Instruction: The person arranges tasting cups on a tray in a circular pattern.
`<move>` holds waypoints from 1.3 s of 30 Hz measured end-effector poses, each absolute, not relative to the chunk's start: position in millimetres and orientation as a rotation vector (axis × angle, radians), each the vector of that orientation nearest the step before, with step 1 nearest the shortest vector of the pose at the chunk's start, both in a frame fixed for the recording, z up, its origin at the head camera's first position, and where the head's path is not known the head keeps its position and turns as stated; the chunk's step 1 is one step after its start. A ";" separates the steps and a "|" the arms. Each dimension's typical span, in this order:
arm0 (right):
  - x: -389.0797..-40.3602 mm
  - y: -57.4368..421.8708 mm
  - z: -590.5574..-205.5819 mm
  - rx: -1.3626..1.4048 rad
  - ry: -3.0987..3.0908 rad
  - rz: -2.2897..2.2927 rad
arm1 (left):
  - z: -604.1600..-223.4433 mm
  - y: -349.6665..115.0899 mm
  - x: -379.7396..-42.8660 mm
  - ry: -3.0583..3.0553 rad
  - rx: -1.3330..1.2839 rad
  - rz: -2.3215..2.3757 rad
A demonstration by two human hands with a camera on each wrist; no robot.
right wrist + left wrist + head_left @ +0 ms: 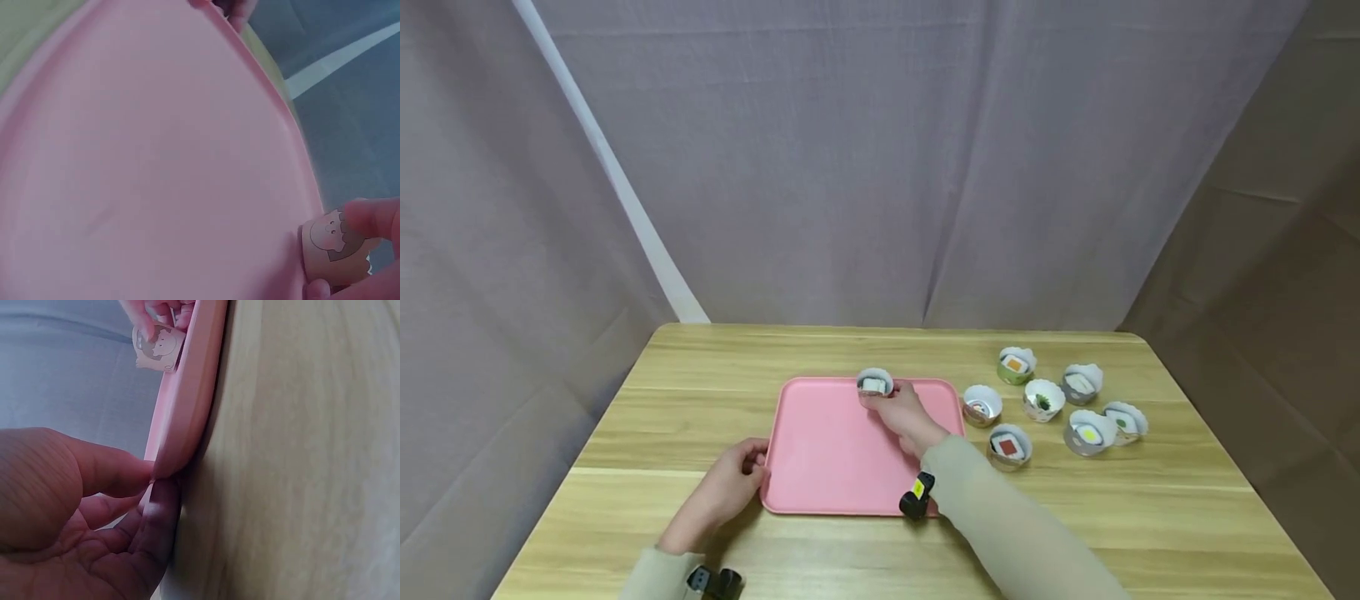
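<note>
A pink rectangular tray (pixel 829 454) lies on the wooden table. My left hand (pixel 730 483) pinches its left rim, thumb on top and fingers underneath, as the left wrist view shows at close range. At the tray's far side my right hand (pixel 907 417) holds a paper baking cup (pixel 874 375) with a scalloped rim and a whitish piece inside. A cartoon face is printed on the cup's side, visible in the right wrist view, where the cup (pixel 331 250) is gripped between thumb and fingers. Its base is right at the tray's surface near the back rim.
Several more paper cups stand right of the tray, including one with a red-marked piece (pixel 1008 447), one with an orange-marked piece (pixel 1016 365) and one with a dark green thing (pixel 1042 402). Grey curtains (pixel 820 167) hang behind the table (pixel 715 354).
</note>
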State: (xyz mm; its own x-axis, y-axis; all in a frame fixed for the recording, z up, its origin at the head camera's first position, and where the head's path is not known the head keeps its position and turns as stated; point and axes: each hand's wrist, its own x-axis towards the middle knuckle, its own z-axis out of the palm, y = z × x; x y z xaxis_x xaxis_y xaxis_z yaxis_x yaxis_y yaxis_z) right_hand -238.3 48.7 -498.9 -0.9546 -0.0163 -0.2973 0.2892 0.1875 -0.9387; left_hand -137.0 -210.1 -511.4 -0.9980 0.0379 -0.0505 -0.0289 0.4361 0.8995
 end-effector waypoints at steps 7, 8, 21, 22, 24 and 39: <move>-235.9 47.7 -502.7 0.289 2.252 -1.840 | -509.7 -209.1 -136.6 2.609 -0.015 1.624; -235.2 47.4 -502.9 0.281 2.259 -1.842 | -509.8 -209.1 -136.4 2.606 -0.013 1.627; -194.9 65.8 -476.3 0.200 2.307 -1.723 | -515.8 -212.3 -138.0 2.586 -0.019 1.610; -190.7 71.3 -470.8 0.161 2.312 -1.716 | -515.7 -212.7 -138.2 2.587 -0.019 1.612; -183.1 85.5 -458.7 0.062 2.337 -1.691 | -514.9 -213.2 -138.4 2.583 -0.018 1.621; -172.6 216.2 -442.1 -0.472 2.864 -1.265 | -512.2 -215.0 -138.5 2.560 -0.016 1.637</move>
State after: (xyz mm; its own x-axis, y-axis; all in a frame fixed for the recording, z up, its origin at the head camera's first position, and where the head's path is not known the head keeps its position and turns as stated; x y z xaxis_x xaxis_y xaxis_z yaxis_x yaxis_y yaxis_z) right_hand -172.6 216.2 -442.1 -0.9553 -0.2596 0.1417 -0.2796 0.6365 -0.7188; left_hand -138.5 -215.0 -512.2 -0.9947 0.0468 -0.0921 -0.0640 0.4213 0.9047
